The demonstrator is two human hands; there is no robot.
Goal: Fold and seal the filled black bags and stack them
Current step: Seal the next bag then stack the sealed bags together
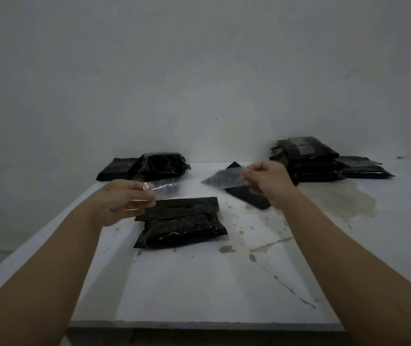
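Note:
A filled black bag (182,228) lies in the middle of the white table (199,283), its top flap (178,208) folded over. My left hand (122,201) pinches a clear film strip (160,187) just above the flap's left end. My right hand (265,183) pinches a grey translucent strip (223,179) raised above the table. Under that hand lies a flat dark bag (248,197). A stack of sealed black bags (316,161) stands at the back right.
Two more filled black bags (149,167) lie at the back left by the wall. Yellowish stains (341,203) and splashes mark the table's right half. The table's front edge (199,324) runs just below my forearms.

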